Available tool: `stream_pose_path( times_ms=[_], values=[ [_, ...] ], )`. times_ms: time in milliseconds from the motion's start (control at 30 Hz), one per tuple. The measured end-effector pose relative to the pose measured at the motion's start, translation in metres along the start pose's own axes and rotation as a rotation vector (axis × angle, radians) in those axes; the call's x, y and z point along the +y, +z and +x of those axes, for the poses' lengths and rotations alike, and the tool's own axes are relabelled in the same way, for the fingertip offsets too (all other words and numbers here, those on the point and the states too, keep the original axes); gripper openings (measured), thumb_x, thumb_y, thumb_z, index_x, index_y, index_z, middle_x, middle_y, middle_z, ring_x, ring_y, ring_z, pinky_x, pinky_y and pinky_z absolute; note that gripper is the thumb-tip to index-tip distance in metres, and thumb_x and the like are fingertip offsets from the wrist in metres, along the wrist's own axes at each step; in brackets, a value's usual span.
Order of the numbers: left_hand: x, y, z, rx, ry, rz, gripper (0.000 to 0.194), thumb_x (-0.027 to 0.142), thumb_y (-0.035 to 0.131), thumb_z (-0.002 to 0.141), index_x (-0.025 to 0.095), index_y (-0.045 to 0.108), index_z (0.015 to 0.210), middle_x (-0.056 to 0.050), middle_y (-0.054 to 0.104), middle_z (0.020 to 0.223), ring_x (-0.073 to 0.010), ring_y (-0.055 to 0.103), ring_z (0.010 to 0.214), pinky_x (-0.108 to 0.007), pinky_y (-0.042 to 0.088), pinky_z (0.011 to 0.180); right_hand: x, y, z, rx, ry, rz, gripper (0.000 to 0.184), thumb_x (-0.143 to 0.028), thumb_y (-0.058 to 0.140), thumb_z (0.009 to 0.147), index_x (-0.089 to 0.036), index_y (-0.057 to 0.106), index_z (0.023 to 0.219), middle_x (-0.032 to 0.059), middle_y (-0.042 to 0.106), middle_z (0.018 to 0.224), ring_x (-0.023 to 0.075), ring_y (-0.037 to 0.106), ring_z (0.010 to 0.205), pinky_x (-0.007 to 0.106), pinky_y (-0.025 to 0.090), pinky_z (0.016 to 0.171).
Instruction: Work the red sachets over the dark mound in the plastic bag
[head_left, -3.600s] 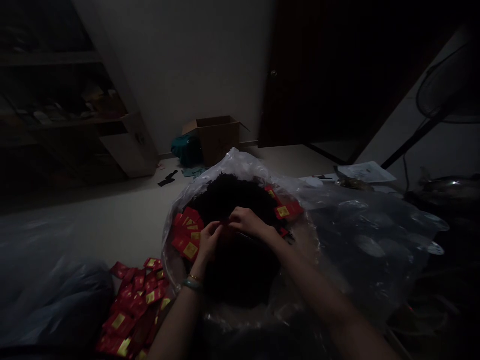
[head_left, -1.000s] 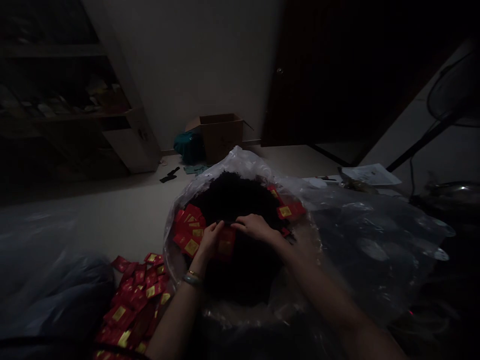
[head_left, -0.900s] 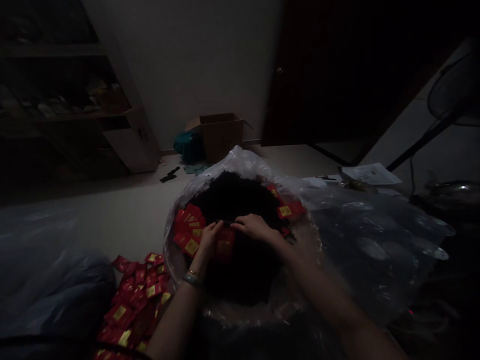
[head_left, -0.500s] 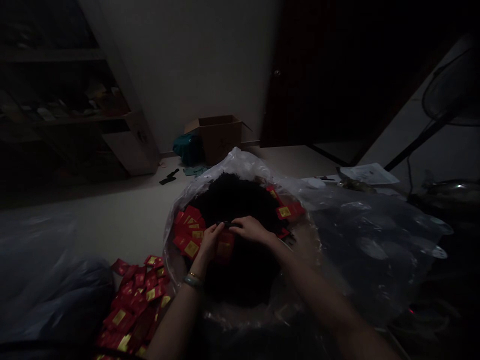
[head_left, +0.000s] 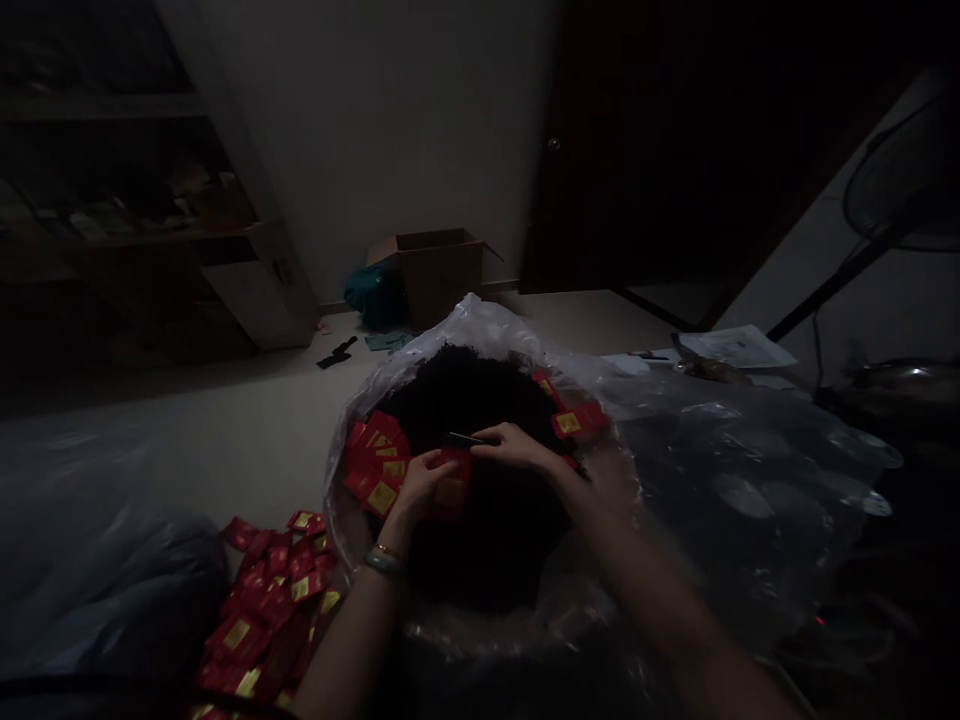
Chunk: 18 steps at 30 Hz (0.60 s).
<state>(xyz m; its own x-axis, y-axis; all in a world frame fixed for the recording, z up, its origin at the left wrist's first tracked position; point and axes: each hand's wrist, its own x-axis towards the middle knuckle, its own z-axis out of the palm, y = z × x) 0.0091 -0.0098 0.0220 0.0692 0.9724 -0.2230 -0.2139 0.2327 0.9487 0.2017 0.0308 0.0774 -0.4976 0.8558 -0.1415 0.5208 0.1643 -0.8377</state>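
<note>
My left hand [head_left: 417,486], with bangles on the wrist, is closed on a red packet [head_left: 451,496] with a gold label. My right hand [head_left: 514,446] pinches a thin, light-edged tool [head_left: 465,438] just above that packet; its exact kind is too dim to make out. Both hands hover over dark, loose, leaf-like material [head_left: 480,385] heaped in a round container lined with clear plastic [head_left: 341,440]. Several red packets [head_left: 380,460] lie fanned out at the left side of the heap, beside my left hand. A few more red packets [head_left: 579,421] rest at its right side.
A pile of red packets [head_left: 274,600] lies at lower left, outside the container. Clear plastic sheeting [head_left: 750,480] spreads to the right. Behind stand an open cardboard box [head_left: 442,275], a teal bag [head_left: 373,295] and a shelf unit [head_left: 255,290]. A fan [head_left: 900,180] stands at right.
My right hand has shifted slightly right, away from my left, and the thin tool now shows clearly between them. The red packet appears slightly higher in my left hand.
</note>
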Motion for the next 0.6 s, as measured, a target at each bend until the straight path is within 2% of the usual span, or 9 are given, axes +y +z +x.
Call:
stream_pose_path(
  times_ms=[100,333,467,600],
  values=[
    [0.000,0.000,-0.001,-0.023,0.002,-0.001,0.044,0.036,0.084,0.050,0.012,0.070,0.084,-0.007,0.073,0.080,-0.0179,0.065,0.066,-0.027,0.049,0.063,-0.001,0.003,0.001,0.025,-0.067,-0.086,0.036,-0.037,0.061,0.078,-0.016,0.072,0.105,0.0019,0.072,0.080,0.0148,0.058,0.067,0.022,0.038,0.058],
    [0.001,0.001,-0.003,-0.013,0.024,0.024,0.043,0.036,0.082,0.053,0.011,0.069,0.086,-0.006,0.073,0.079,-0.0173,0.065,0.066,-0.026,0.048,0.063,0.000,0.012,0.003,0.062,-0.052,-0.121,0.037,-0.038,0.059,0.079,-0.019,0.071,0.108,0.0033,0.074,0.089,0.0184,0.062,0.075,0.024,0.040,0.061],
    [0.000,0.002,-0.003,-0.014,0.018,0.042,0.043,0.038,0.081,0.054,0.012,0.069,0.085,-0.006,0.072,0.078,-0.0178,0.064,0.065,-0.026,0.048,0.060,-0.003,0.011,0.002,0.075,-0.073,-0.173,0.032,-0.037,0.060,0.078,-0.018,0.073,0.102,0.0031,0.073,0.083,0.0183,0.062,0.074,0.024,0.039,0.060],
    [-0.003,0.000,0.001,0.056,0.067,0.093,0.039,0.040,0.079,0.054,0.012,0.068,0.078,-0.004,0.070,0.071,-0.0156,0.061,0.061,-0.023,0.045,0.056,-0.005,0.012,0.000,0.061,-0.083,-0.193,0.028,-0.035,0.059,0.079,-0.019,0.074,0.097,0.0014,0.072,0.077,0.0170,0.061,0.069,0.023,0.037,0.058]
  ],
)
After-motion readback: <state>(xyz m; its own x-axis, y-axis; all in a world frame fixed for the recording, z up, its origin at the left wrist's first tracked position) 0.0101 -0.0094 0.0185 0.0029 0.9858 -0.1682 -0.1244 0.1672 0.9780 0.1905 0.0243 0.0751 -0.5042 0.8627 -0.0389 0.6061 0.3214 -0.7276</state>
